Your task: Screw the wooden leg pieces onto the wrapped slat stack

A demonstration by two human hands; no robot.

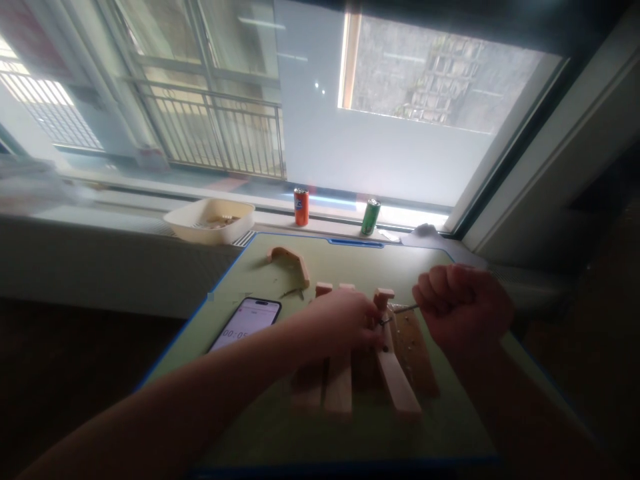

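Observation:
On the green board, my left hand [353, 317] reaches in with its fingers drawn together at a pale wooden bar [400, 387]. A small dark metal piece [385, 322] shows by those fingertips; whether they pinch it or the wood I cannot tell. To the right, my right hand [465, 303] is closed in a fist around a thin metal rod-like tool [406, 309], its tip pointing at the bar. The bar has a dark hole and a block-like upper end [384, 295]. Two more wooden bars [339, 387] lie left of it, partly under my left hand and forearm.
A brown board [415, 347] with small metal bits lies under the bar. A curved wooden piece [293, 262] and a phone with a timer [250, 320] are at left. Beyond stand a cream basin [215, 230], an orange can [301, 208] and a green can [370, 218] on the sill.

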